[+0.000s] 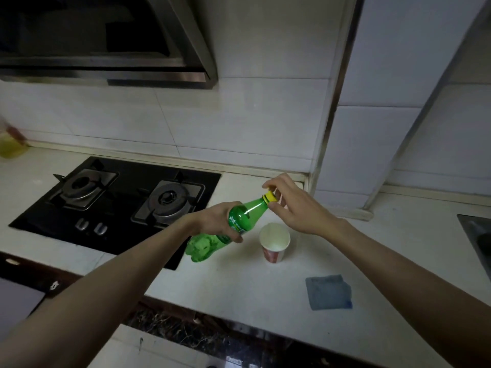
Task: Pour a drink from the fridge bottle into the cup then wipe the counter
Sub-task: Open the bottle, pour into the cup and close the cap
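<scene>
My left hand point(212, 221) grasping the tilted green bottle point(233, 224), my right hand point(289, 203) pinching its yellow cap point(271, 197), paper cup point(274, 241) at the bottle's four o'clock on the counter point(239, 282), blue cloth point(329, 292) at the cup's five o'clock

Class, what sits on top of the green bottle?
A yellow cap, pinched by the right hand; its fingers cover part of it. The opening of the green bottle is hidden.

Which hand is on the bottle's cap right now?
The right hand pinches the yellow cap with its fingertips. The left hand instead grips the green bottle around its middle, holding it tilted beside the cup.
</scene>
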A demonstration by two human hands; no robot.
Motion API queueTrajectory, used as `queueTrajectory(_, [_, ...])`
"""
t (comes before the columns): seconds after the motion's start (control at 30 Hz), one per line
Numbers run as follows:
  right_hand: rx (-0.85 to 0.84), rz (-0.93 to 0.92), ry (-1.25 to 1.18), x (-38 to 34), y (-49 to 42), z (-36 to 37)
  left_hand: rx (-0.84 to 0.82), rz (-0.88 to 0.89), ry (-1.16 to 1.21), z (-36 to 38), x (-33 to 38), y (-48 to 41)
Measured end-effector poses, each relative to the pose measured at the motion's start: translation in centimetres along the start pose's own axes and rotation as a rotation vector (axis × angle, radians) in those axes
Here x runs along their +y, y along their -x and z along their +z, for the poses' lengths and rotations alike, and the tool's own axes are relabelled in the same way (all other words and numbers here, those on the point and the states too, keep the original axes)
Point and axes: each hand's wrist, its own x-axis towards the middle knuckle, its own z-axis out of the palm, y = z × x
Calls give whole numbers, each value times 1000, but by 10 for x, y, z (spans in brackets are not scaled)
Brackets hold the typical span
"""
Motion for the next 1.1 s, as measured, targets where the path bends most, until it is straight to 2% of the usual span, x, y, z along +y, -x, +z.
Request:
queueTrajectory(0.07, [-33,117,-87,-4,-2,1,29,-2,-9,2,-2,-1])
queueTrajectory(0.2, [12,281,18,-12,-16,-3,76,1,-37,4,2,-1])
queueTrajectory(0.3, [-8,263,12,-7,-20,-6,92,-9,-91,4,1,0])
queueTrajectory(0.47, [-121,260,-258,-8,-13,-10,92,-26,-147,7,-7,3])
queueTrajectory(0.73, [-73,390,-400,2,2,0,61,-75,-227,27,-24,1])
queueTrajectory(0.83, [-38,484,-385,10,7,-5,58,-120,-276,28,-28,0])
queueTrajectory(1.1, [-58,558,-292,20,22,-1,61,-176,-475,30,-17,-6])
